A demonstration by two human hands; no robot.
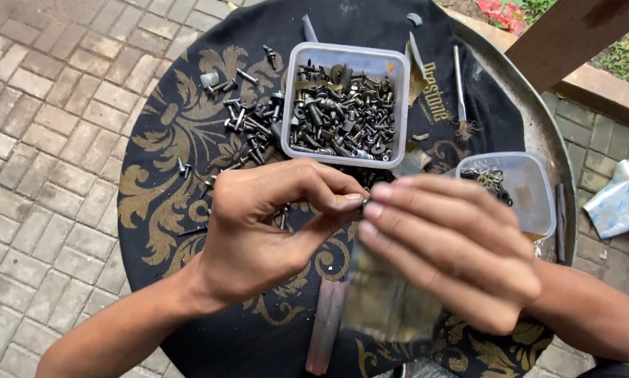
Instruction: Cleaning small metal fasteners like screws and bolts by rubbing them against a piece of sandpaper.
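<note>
My left hand (pixel 272 224) and my right hand (pixel 447 252) meet over a round table covered by a black cloth with gold ornament (pixel 167 147). The left thumb and forefinger pinch a tiny dark part (pixel 364 204) right at the fingertips of the right hand. Below the right hand hangs a small clear plastic bag (pixel 384 301), held by that hand. Just beyond the hands stands a clear plastic box (pixel 344 105) full of dark bolts, nuts and washers. Loose screws (pixel 248 122) lie on the cloth to the left of the box.
A second clear box (pixel 521 189) with a few small parts sits at the right, behind my right hand. A thin brush-like tool (pixel 459 91) lies on the cloth. A wooden post (pixel 567 31) rises at the top right. Brick paving (pixel 41 140) surrounds the table. A crumpled white wrapper (pixel 623 199) lies on the ground.
</note>
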